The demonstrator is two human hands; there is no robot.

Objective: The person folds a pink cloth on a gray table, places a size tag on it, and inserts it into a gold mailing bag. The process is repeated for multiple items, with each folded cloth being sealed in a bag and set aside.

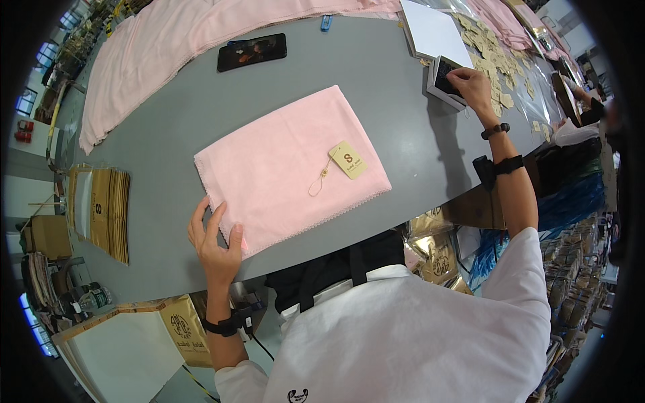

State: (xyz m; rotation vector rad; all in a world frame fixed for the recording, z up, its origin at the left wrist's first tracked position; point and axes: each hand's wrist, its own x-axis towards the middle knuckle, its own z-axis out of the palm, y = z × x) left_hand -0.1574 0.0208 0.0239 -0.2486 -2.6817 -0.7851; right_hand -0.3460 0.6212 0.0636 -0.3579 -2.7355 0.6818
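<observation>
A folded pink cloth [269,161] with a scalloped edge lies at a slant on the grey table before me. On its right part rests a beige hang tag [347,160] with a looped string. My left hand [219,248] is at the cloth's near left corner, fingers spread, fingertips touching the edge. Off to the right, my right hand [472,87] reaches into a small white box [446,97] with dark contents. Its thumb and fingers are pinched together; what is between them is too small to make out.
A black phone [252,53] and a blue clip-like item [326,23] lie toward the back. More pink cloth [144,64] drapes along the far edge. Gold packets [111,208] stack at left. Loose beige tags [494,50] spread beside a white box [435,32] at far right.
</observation>
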